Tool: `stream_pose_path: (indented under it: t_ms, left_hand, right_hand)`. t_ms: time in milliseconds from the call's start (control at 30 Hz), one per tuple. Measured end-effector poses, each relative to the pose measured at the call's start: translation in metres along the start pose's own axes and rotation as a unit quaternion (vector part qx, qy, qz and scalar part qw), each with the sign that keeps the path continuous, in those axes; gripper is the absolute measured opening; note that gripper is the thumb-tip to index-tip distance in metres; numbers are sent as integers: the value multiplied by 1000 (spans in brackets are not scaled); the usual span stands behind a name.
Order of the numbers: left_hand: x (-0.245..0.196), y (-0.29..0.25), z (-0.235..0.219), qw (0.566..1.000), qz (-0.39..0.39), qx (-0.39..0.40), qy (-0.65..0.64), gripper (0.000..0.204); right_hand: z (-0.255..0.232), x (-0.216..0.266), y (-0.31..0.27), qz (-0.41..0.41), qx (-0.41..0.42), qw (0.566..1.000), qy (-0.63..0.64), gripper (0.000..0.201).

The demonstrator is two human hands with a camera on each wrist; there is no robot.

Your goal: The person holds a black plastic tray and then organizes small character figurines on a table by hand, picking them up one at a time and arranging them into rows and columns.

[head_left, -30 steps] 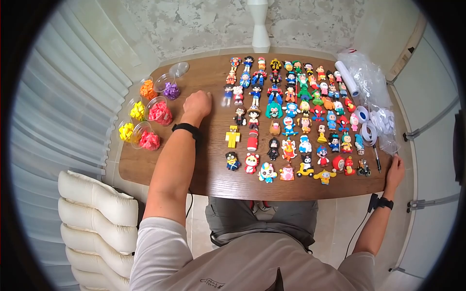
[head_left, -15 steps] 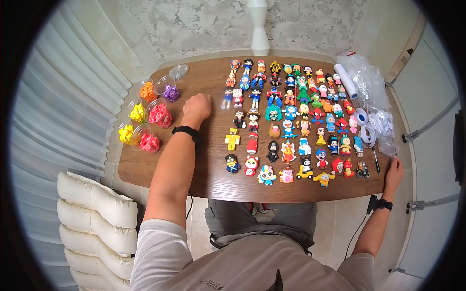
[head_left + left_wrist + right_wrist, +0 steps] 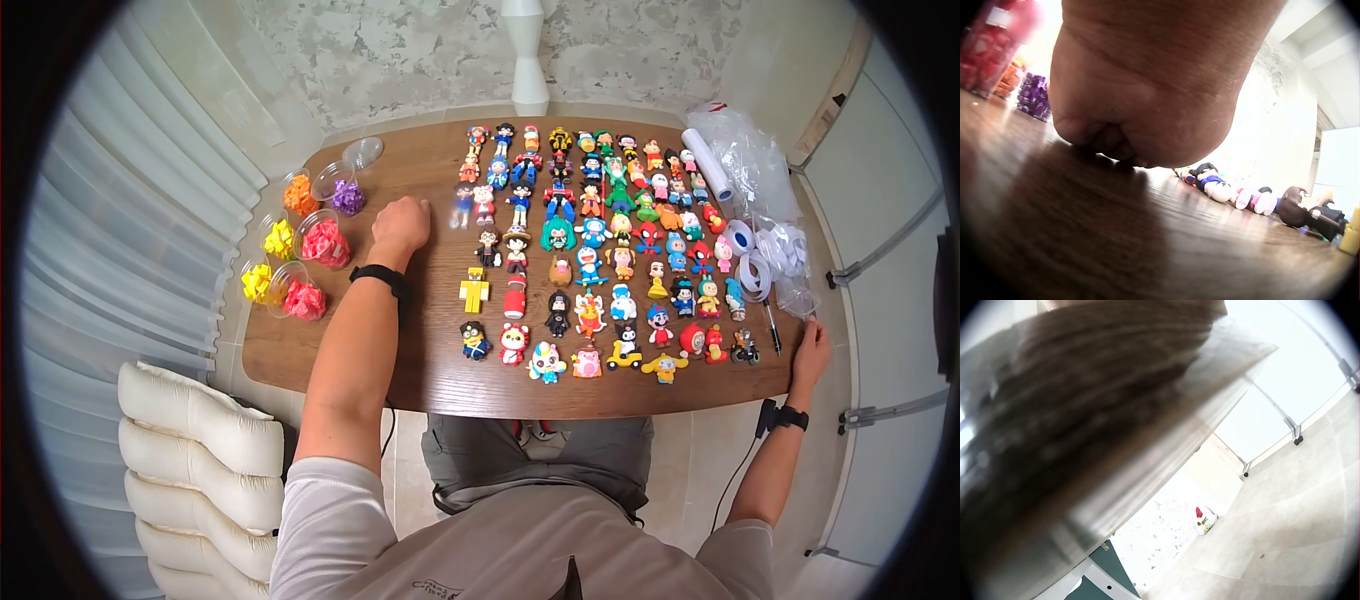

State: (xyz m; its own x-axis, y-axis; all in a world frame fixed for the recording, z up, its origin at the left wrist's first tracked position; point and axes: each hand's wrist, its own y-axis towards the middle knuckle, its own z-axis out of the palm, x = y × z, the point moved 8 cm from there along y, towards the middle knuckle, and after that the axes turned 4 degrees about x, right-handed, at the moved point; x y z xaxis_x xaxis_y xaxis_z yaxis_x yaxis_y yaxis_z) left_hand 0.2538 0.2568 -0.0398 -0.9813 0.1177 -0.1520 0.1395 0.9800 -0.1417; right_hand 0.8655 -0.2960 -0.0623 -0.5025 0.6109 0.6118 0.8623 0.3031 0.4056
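Observation:
On the brown table (image 3: 430, 350) the left hand (image 3: 401, 226) rests as a fist, between the tubs and the figures; in the left wrist view the hand (image 3: 1147, 94) has its fingers folded under the palm, with nothing seen in them. Several rows of small toy figures, among them a yellow blocky one (image 3: 474, 290), cover the middle and right. Along the table's right edge lies the right hand (image 3: 811, 357), fingers loosely bent, near a black pen (image 3: 772, 328). Only a sliver of that hand shows in the right wrist view.
Clear tubs of red (image 3: 325, 243), orange (image 3: 299, 195), purple (image 3: 347, 197) and yellow (image 3: 279, 240) pieces stand at the left, near a clear lid (image 3: 363, 153). A white roll (image 3: 707, 164), plastic bags (image 3: 752, 165) and tape rolls (image 3: 755, 275) lie at the right. A cream chair (image 3: 200, 450) is front left.
The head view has shifted slightly, so the table and its items appear a little farther left. Both hands keep their places and shape.

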Motion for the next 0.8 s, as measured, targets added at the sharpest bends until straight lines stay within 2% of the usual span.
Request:
stream_pose_path:
  t_ms: [800]
  left_hand:
    - [0, 2, 1, 1000, 21, -18, 2, 51]
  right_hand:
    - [-1, -2, 0, 8, -11, 1000, 3, 40]
